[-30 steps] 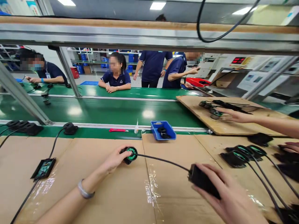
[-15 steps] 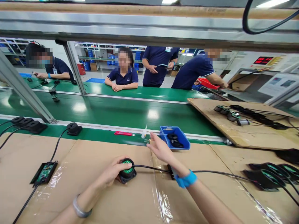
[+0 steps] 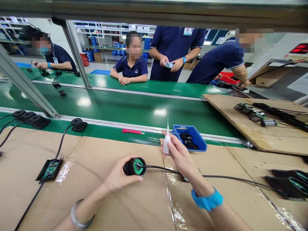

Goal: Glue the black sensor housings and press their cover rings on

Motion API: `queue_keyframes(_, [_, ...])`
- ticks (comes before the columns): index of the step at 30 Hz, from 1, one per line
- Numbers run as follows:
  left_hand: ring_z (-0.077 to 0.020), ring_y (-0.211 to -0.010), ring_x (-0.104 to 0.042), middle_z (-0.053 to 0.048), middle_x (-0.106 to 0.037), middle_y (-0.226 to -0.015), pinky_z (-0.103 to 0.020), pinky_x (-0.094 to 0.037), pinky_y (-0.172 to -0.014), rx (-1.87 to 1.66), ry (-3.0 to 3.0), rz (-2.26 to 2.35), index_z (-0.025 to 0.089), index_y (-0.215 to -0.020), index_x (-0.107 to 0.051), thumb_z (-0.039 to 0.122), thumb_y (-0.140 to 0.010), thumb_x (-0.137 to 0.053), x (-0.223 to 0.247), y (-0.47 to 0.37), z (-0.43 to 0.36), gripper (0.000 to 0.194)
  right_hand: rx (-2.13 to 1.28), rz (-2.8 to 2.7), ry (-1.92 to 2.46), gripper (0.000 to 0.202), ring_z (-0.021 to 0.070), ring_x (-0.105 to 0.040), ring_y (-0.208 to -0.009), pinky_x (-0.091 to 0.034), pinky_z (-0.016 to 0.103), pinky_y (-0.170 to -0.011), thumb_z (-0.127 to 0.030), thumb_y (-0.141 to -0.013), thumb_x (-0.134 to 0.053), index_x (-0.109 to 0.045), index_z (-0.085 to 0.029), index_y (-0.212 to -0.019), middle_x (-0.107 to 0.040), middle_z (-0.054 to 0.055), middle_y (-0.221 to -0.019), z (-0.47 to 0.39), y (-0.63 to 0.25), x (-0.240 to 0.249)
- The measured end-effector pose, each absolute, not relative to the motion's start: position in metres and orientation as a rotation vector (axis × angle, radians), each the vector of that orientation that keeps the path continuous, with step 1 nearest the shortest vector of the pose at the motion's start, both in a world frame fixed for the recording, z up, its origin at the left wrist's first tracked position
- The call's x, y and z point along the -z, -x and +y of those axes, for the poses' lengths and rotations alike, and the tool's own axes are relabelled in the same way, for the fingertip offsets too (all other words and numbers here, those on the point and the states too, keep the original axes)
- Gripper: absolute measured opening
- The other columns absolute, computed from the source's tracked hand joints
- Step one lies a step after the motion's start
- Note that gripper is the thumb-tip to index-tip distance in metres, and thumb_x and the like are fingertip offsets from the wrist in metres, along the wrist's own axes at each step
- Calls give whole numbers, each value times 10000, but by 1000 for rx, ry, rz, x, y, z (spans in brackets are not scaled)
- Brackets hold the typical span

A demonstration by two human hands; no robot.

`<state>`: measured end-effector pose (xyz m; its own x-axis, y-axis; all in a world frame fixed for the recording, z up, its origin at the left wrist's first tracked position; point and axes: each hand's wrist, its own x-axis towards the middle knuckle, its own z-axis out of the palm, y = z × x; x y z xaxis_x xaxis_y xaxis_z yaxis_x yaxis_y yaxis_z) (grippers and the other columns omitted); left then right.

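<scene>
Housing, round and black [image 3: 130,166], sits in the left hand [image 3: 120,175] near mid-view, above the cardboard [image 3: 108,208] laid on the tabletop [image 3: 106,134]; clock read from this piece, 12 pointing away from the worker. Left fingers are wrapped about its wall, thumb low, fingertips mostly hidden behind; its mouth, with a green ring board [image 3: 139,166], is turned to 3 o'clock and toward the viewer. Black cable [image 3: 160,167] leaves that mouth at 3 o'clock, running to a dark box [image 3: 184,178] partly hidden behind the right wrist. Right hand [image 3: 179,152] at 2 o'clock: fingers pinching a white bottle [image 3: 166,145], thin nozzle up, near upright — whether its base touches the cardboard cannot be told. Blue bin [image 3: 204,147] just beyond, also 2 o'clock, loose black parts [image 3: 189,141] inside. Red cutter [image 3: 132,131] lies flat at 12 o'clock. At 9 o'clock, well apart, open case [image 3: 50,170] showing a circuit board; single housing [image 3: 78,125] at 10, wired to it. Far right, 3 o'clock, more dark housings [image 3: 290,184]. Raised cardboard sheet [image 3: 223,126] at 2 o'clock carries a row of parts [image 3: 252,114]. Co-worker [image 3: 176,54] stands at 1 o'clock, small device in both hands; another [image 3: 131,69] at 12, forearms resting on the green surface opposite.
</scene>
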<state>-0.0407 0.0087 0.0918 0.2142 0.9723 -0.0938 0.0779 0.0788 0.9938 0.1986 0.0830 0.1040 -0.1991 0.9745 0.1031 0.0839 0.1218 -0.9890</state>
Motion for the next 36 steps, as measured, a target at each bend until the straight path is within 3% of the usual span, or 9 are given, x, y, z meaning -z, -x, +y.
queue_keyframes(3, [-328, -1130, -594, -101, -673, -1165, -445, -440, -1039, -959, -1419, 1242, 229, -1106, -707, 312, -590, -917, -93, 41, 7, 563, -1399, -1288, 1047, 385, 116, -521, -595, -403, 204, -454, -581, -893, -619, -506, -264, -1079, -611, 13, -833, 43, -205, -108])
queue_keyframes(10, [-330, -1117, -582, -102, -643, -1148, -459, -431, -1044, -865, -1455, 1316, 249, -1105, -740, 369, -552, -942, -94, 48, 8, 600, -1679, -749, 979, 362, 67, -310, -545, -257, 138, -377, -471, -716, -846, -687, -196, -888, -498, 2, -736, 19, -213, -89])
queue_keyframes(15, [-312, -1088, -607, -95, -678, -1129, -408, -458, -998, -851, -1296, 1160, 192, -1068, -726, 374, -616, -895, -99, 47, 11, 516, -1834, -680, 900, 354, 84, -336, -573, -324, 149, -417, -418, -674, -874, -715, -209, -911, -483, 0, -705, 15, -205, -81])
queue_keyframes(18, [-248, -879, -645, -77, -681, -1007, -363, -537, -801, -762, -1061, 1004, 174, -1107, -684, 450, -632, -889, -99, 46, 8, 586, -1939, -720, 844, 347, 95, -412, -593, -456, 213, -534, -446, -720, -848, -710, -214, -938, -507, -6, -692, 12, -195, -77])
queue_keyframes(21, [-195, -757, -637, -67, -669, -951, -314, -557, -656, -651, -834, 858, 169, -1118, -653, 475, -558, -943, -96, 46, 4, 701, -1915, -730, 828, 350, 111, -497, -661, -513, 272, -672, -454, -744, -834, -705, -220, -971, -570, 9, -781, 12, -188, -73])
queue_keyframes(23, [-192, -799, -648, -61, -659, -966, -283, -567, -644, -609, -761, 746, 173, -1101, -648, 442, -515, -977, -92, 45, 2, 724, -1904, -727, 821, 344, 124, -521, -684, -512, 286, -694, -457, -754, -825, -704, -221, -974, -588, 15, -800, 12, -187, -70])
queue_keyframes(26, [-180, -812, -662, -44, -634, -956, -247, -565, -624, -606, -703, 630, 179, -1100, -634, 498, -578, -943, -87, 43, 0, 685, -1919, -733, 813, 341, 139, -538, -696, -499, 286, -697, -461, -763, -817, -708, -216, -975, -595, 18, -774, 13, -188, -68])
queue_keyframes(32, [-160, -701, -656, -22, -618, -890, -197, -488, -524, -662, -704, 780, 173, -991, -619, 567, -578, -919, -78, 29, -4, 645, -1940, -727, 806, 354, 107, -523, -669, -463, 243, -673, -465, -745, -833, -715, -225, -977, -581, 3, -779, 9, -188, -65])
queue_keyframes(36, [-130, -748, -625, 0, -632, -852, -201, -470, -647, -746, -778, 796, 173, -959, -668, 549, -529, -948, -64, 28, -5, 636, -1939, -730, 795, 409, 96, -499, -613, -452, 247, -635, -528, -699, -845, -715, -252, -970, -547, -11, -708, 6, -189, -48])
